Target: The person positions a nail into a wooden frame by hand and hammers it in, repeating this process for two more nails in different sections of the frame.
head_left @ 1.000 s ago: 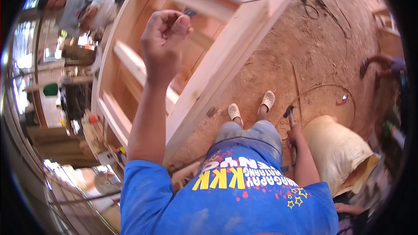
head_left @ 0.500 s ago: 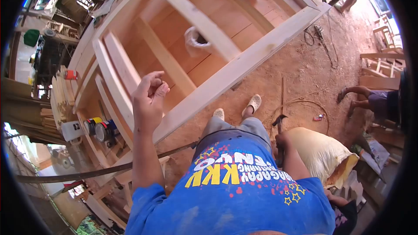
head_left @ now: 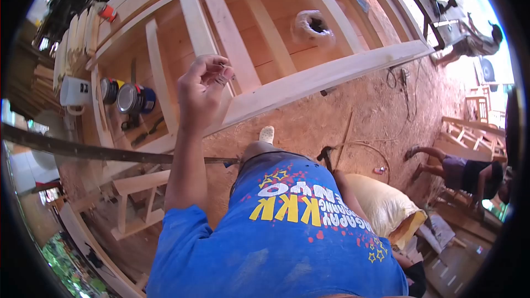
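Observation:
My left hand is raised over the near corner of a large wooden frame. Its fingers are curled and pinched around small thin pieces that look like nails. Low at my right side, partly hidden by my blue shirt, my right hand grips a hammer, its dark head pointing up and away from me. Pale slats run across the frame above reddish boards. Inside it lies a roll wrapped in clear plastic.
Paint cans and a white pitcher stand at the left. A dark strap or bar crosses the left side. A pale sack sits by my right side, with a cord on the dirt floor. Another person is at the right.
My view has swung, and the frame now sits further right. I have moved along it toward the paint cans. Both hands keep their hold, with my left hand still raised.

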The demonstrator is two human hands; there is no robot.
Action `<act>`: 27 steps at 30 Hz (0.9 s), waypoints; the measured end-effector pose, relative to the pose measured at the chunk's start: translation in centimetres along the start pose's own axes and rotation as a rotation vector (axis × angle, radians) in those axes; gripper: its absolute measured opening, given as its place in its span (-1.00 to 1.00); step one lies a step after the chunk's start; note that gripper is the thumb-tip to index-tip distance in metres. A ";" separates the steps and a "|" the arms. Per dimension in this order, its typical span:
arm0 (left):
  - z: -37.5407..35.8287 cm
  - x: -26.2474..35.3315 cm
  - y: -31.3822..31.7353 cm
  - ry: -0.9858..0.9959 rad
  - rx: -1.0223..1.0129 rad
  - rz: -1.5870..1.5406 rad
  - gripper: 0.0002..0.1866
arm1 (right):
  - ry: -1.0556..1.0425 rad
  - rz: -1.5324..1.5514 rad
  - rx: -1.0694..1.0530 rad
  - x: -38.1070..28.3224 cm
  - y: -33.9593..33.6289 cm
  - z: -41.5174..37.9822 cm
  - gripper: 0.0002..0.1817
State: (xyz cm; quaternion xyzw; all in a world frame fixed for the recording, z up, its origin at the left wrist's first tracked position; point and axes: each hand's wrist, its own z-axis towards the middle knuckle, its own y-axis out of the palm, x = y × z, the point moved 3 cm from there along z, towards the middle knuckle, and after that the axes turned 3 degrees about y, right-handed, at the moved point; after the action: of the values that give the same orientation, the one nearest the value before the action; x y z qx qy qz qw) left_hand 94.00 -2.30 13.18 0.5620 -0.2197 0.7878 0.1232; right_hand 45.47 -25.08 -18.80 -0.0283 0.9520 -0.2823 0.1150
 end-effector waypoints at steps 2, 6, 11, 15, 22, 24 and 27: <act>-0.8 -1.2 -0.2 0.039 0.036 -0.042 -0.87 | 0.018 -0.012 -0.028 1.6 0.5 -0.4 -0.63; -0.1 -3.1 -0.1 0.101 0.080 0.098 -0.84 | 0.049 -0.006 -0.006 5.2 1.4 -1.8 -0.60; -0.1 -3.3 1.6 0.181 0.144 0.400 -0.83 | 0.057 0.058 0.047 10.4 4.2 -3.9 -0.57; 0.3 -4.4 1.3 0.277 0.185 0.486 -0.83 | 0.021 0.165 0.150 13.8 7.2 -7.0 -0.42; 4.6 -10.7 -1.3 0.303 0.055 0.614 -0.68 | 0.325 0.269 -0.139 18.4 14.5 -11.7 -0.69; 4.2 -9.1 0.0 0.273 0.087 0.518 -0.74 | 0.305 0.244 -0.193 18.7 16.4 -12.8 -0.68; 7.9 -14.7 -2.2 0.235 -0.015 0.351 -0.80 | 0.122 0.076 -0.122 20.0 21.2 -11.3 -0.64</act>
State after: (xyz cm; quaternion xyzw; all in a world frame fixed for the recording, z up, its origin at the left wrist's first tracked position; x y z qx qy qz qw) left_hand 106.48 -3.43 1.92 0.4186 -0.3041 0.8556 0.0129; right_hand 23.56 -3.65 -25.18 0.0178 0.9731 -0.2203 0.0656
